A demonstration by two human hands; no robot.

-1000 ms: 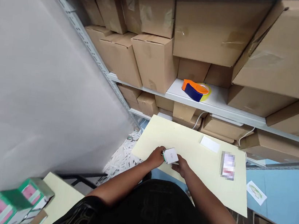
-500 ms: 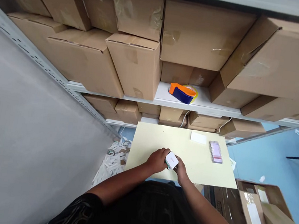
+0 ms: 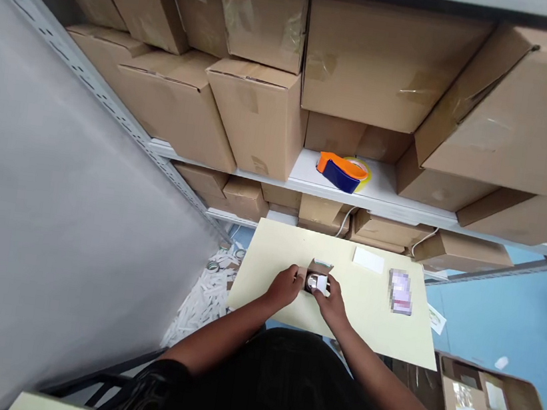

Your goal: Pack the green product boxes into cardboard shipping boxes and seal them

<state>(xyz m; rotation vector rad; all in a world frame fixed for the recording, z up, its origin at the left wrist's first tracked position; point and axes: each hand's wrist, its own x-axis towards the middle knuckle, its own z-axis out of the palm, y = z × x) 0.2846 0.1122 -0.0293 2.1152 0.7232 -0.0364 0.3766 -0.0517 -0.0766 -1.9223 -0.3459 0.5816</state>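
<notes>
A small white box [image 3: 317, 279] with its lid flap raised sits between my two hands over the pale yellow table [image 3: 273, 245]. My left hand [image 3: 285, 286] grips its left side with curled fingers. On the right side, my right hand [image 3: 332, 303] pinches the box, fingers closed. What is inside the box is too small to make out.
A white card [image 3: 368, 259] and a blurred pinkish packet [image 3: 400, 292] lie on the table's far right. An orange and blue tape dispenser [image 3: 341, 171] rests on the shelf among cardboard boxes [image 3: 255, 115]. Paper scraps [image 3: 201, 296] litter the floor at left. An open carton [image 3: 488, 408] stands at lower right.
The box's flap has come open between my hands. The view has shifted, and the green and pink boxes at lower left have left the frame.
</notes>
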